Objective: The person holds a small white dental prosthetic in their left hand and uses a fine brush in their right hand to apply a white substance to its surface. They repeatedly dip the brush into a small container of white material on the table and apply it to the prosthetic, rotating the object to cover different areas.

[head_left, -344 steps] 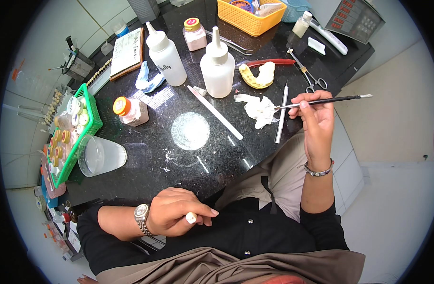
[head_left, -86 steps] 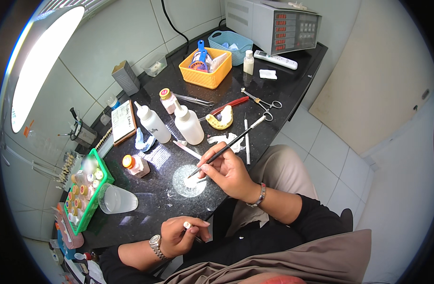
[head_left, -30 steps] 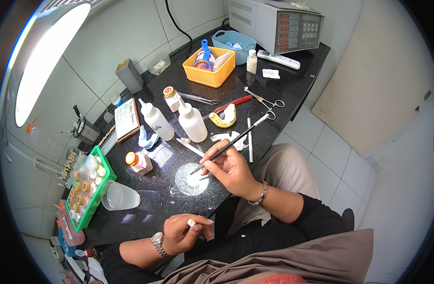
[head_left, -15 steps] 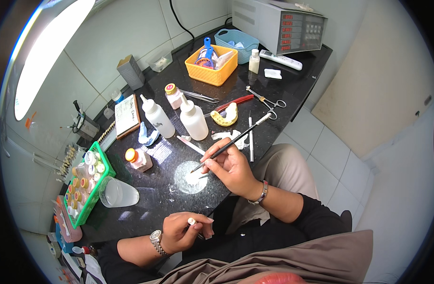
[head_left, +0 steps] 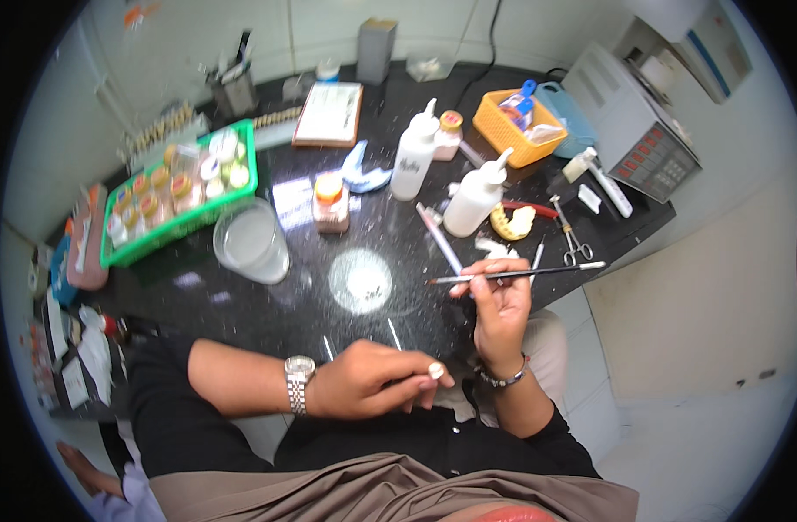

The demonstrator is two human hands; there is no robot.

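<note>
My right hand (head_left: 501,306) holds a thin black brush (head_left: 516,274) almost level, its tip pointing left toward a round white patch of powder (head_left: 361,280) on the black counter (head_left: 242,304). My left hand (head_left: 370,379), with a metal wristwatch on the wrist, pinches a small white tooth-like piece (head_left: 436,371) between its fingertips, near the counter's front edge. The two hands are close together, the brush tip above and to the left of the small piece.
Two white squeeze bottles (head_left: 413,157) (head_left: 477,198), an orange-capped jar (head_left: 331,203), a clear cup (head_left: 251,242), a green tray of small jars (head_left: 183,193), an orange basket (head_left: 519,129), a yellow dental cast (head_left: 512,222), scissors (head_left: 572,239) and a grey machine (head_left: 642,122) crowd the counter.
My right hand has lifted the brush off the white powder patch and drawn it back toward me and my left hand. My view has swung, showing more of the counter's left side.
</note>
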